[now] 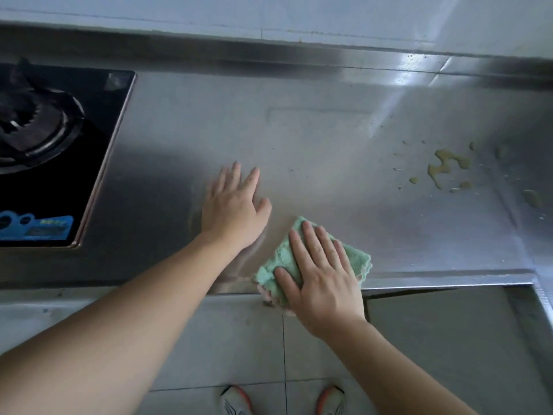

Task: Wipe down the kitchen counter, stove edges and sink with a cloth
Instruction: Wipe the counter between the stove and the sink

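A folded green cloth (281, 259) lies at the front edge of the steel counter (329, 151), partly hanging over it. My right hand (321, 271) presses flat on the cloth with straight fingers. My left hand (233, 208) rests flat on the bare counter just left of the cloth, fingers spread. A black glass gas stove (98, 139) with a burner (33, 127) is set into the counter at the left. A yellowish spill (446, 169) with scattered droplets sits on the counter at the right.
A raised steel backsplash (299, 61) and a tiled wall run along the back. An open cabinet door (449, 339) stands below the counter at the right. Grey floor tiles (239, 339) and my shoes (236, 399) show at the bottom.
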